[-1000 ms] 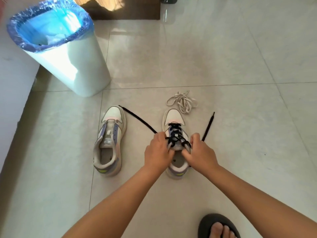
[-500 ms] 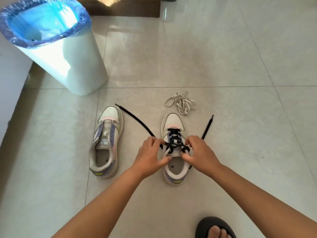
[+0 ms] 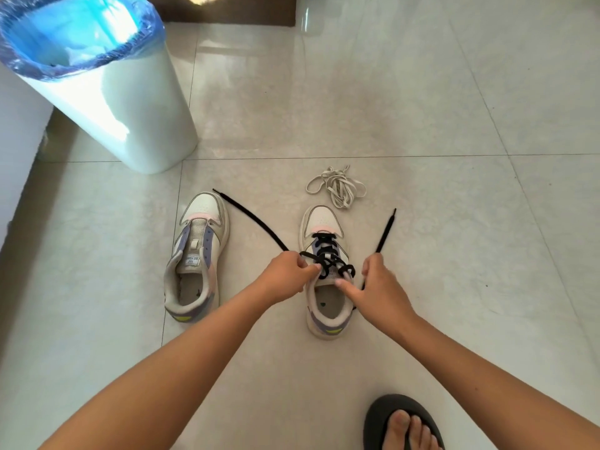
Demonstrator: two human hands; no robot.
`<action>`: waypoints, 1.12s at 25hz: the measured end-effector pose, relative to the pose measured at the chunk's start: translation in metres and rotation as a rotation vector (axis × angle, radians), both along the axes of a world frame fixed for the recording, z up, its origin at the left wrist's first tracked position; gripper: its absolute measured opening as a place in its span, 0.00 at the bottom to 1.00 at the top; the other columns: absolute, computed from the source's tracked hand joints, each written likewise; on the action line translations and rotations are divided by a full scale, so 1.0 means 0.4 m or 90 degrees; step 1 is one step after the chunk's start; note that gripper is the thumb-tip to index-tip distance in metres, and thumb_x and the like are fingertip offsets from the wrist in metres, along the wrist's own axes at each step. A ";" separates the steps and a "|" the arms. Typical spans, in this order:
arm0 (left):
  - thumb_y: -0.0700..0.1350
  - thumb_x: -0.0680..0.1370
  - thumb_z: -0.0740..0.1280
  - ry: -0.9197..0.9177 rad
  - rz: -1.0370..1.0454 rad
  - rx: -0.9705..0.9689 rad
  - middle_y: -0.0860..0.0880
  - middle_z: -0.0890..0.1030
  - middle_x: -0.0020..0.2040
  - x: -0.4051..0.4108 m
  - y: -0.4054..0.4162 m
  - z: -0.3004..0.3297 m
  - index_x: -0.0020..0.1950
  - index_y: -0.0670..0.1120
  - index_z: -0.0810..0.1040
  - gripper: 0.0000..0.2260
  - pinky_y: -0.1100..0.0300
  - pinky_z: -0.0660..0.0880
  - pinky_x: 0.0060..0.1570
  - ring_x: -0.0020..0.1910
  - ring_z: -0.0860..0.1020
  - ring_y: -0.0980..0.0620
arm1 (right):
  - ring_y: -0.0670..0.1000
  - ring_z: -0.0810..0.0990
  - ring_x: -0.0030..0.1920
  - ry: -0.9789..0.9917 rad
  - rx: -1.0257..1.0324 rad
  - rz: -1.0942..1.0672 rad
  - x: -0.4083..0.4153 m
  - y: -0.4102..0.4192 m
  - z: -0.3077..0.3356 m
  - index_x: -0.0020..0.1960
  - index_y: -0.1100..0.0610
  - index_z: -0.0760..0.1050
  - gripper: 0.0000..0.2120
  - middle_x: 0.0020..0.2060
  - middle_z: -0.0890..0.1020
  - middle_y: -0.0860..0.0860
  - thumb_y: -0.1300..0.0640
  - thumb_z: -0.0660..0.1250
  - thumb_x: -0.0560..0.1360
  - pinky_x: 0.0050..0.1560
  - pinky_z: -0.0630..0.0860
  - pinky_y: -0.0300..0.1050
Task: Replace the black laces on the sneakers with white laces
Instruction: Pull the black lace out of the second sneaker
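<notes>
Black lace is loosening now: your left hand has slid out to the left of the laced sneaker since half a second ago, fingers pinching a loop at the upper eyelets, and your right hand has opened away to the right, thumb pressed on the tongue, the other fingers curled near the lace's right tail. Two sneakers: this one between your hands, and the bare sneaker well to the left. One black lace, both tails trailing out across the tiles. One white bundle just beyond the toe. One bin far left, one sandal near you.
</notes>
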State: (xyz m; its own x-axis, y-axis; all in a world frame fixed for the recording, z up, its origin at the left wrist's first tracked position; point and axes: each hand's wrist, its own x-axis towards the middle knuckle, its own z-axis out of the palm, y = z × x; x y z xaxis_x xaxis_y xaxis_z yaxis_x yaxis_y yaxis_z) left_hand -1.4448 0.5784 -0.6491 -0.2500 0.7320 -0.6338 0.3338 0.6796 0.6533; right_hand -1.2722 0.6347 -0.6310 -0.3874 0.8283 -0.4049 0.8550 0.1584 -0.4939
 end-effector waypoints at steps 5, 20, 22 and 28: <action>0.47 0.76 0.67 0.013 -0.011 0.070 0.51 0.74 0.32 -0.014 0.013 0.015 0.34 0.48 0.70 0.12 0.64 0.67 0.30 0.31 0.72 0.56 | 0.51 0.67 0.31 0.048 -0.115 0.004 0.005 -0.015 -0.037 0.38 0.51 0.58 0.15 0.31 0.71 0.50 0.56 0.64 0.74 0.34 0.64 0.47; 0.49 0.77 0.62 0.056 0.010 -0.114 0.44 0.73 0.36 -0.033 0.049 0.008 0.41 0.41 0.72 0.11 0.62 0.65 0.29 0.33 0.73 0.46 | 0.51 0.67 0.30 0.049 -0.061 0.096 0.002 0.016 -0.050 0.39 0.50 0.59 0.13 0.29 0.68 0.48 0.55 0.63 0.75 0.31 0.62 0.45; 0.47 0.77 0.60 -0.161 0.097 -0.189 0.47 0.68 0.31 -0.026 0.045 0.015 0.37 0.42 0.71 0.12 0.66 0.61 0.25 0.26 0.66 0.51 | 0.46 0.69 0.29 0.144 -0.170 0.013 0.024 0.018 -0.057 0.47 0.49 0.63 0.10 0.29 0.69 0.48 0.49 0.65 0.76 0.30 0.64 0.38; 0.44 0.76 0.62 0.062 -0.042 -0.031 0.44 0.73 0.33 -0.030 0.046 0.021 0.31 0.44 0.68 0.14 0.60 0.67 0.31 0.31 0.71 0.49 | 0.48 0.68 0.34 0.077 -0.344 0.050 0.032 0.055 -0.060 0.46 0.57 0.68 0.21 0.34 0.71 0.50 0.41 0.70 0.70 0.32 0.65 0.39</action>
